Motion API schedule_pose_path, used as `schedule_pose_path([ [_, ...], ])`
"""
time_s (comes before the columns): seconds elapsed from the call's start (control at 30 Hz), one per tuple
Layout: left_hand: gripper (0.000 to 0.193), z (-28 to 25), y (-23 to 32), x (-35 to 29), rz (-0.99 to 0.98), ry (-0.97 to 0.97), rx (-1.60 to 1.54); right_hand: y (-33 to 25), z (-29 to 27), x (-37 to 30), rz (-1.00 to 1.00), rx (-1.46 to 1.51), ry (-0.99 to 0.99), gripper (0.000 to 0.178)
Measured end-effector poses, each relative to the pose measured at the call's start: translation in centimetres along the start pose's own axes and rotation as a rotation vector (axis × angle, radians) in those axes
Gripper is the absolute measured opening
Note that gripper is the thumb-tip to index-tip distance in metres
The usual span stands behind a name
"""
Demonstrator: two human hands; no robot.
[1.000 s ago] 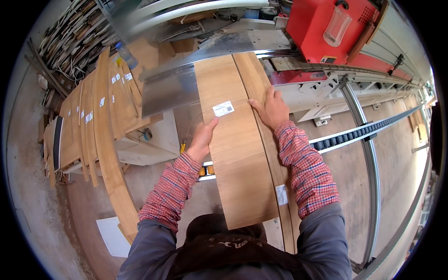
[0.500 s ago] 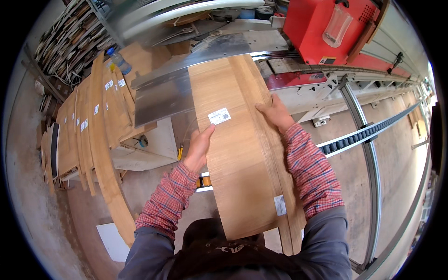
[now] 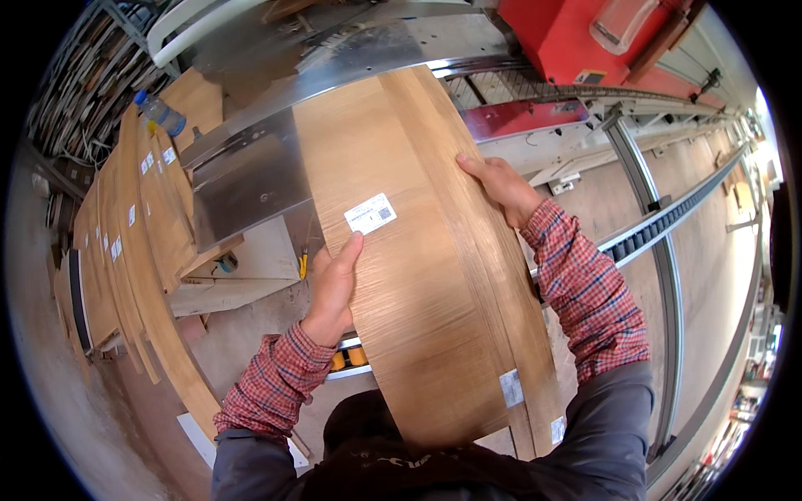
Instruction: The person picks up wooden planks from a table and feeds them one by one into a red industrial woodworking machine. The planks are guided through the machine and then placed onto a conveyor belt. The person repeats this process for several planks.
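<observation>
A wide wood-grain board [image 3: 418, 301] slants in front of my body, its far end over the edge of a metal machine table [image 3: 255, 179]. On its face is a white label [image 3: 370, 215], close to my left thumb. Narrower wood-grain strips [image 3: 480, 200] lie along its right side, with labels near their near ends. My left hand [image 3: 332, 284] grips the board's left edge, thumb on top, fingers hidden beneath. Around the outer right edge of the strips, my right hand [image 3: 505, 190] is closed, thumb on top. The underside of the boards is hidden.
A red machine housing [image 3: 560, 42] rises at the far right, with metal rails [image 3: 660, 267] below it. Long labelled boards [image 3: 154, 250] lie stacked at left, with a plastic bottle [image 3: 160, 114] on them. A yellow cutter [image 3: 303, 262] is beside a white box-like stand [image 3: 267, 259].
The boards now appear larger and nearer, with their far end shifted up and left in view. Both hands keep their hold. My view has shifted, moving the background too.
</observation>
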State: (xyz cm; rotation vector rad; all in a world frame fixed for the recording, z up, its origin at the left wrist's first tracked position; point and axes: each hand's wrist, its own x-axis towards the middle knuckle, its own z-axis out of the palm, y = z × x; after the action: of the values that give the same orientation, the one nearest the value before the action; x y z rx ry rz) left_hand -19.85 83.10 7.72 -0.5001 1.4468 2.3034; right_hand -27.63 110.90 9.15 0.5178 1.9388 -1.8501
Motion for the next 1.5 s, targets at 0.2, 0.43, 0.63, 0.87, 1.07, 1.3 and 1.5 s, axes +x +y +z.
schedule_pose_path([
  [0.2, 0.044, 1.4, -0.1, 0.7, -0.027, -0.040, 0.025, 0.4, -1.8, 0.4, 0.013, 0.071, 0.015, 0.059],
  [0.43, 0.044, 3.6, -1.0, 1.2, -0.013, -0.045, 0.037, -0.1, -3.8, 0.1, -0.008, 0.072, 0.047, 0.056],
  [0.63, 0.043, 5.9, -1.4, 1.3, -0.018, -0.042, 0.044, -0.3, -6.0, 0.2, 0.016, 0.082, 0.046, 0.054],
  [0.87, 0.043, 8.3, -2.5, 2.1, -0.010, -0.046, 0.055, -0.4, -8.6, 0.2, 0.007, 0.068, 0.067, 0.053],
  [1.07, 0.043, 11.1, -4.3, 3.3, -0.017, -0.079, 0.043, -0.1, -12.4, 0.5, 0.001, 0.060, 0.033, 0.053],
  [1.3, 0.045, 15.4, -5.7, 4.1, -0.008, -0.057, 0.068, 0.1, -17.2, 1.3, -0.009, 0.071, 0.032, 0.053],
  [1.5, 0.045, 18.9, -7.6, 5.6, -0.005, -0.090, 0.046, -0.9, -20.9, 0.7, -0.001, 0.041, 0.085, 0.050],
])
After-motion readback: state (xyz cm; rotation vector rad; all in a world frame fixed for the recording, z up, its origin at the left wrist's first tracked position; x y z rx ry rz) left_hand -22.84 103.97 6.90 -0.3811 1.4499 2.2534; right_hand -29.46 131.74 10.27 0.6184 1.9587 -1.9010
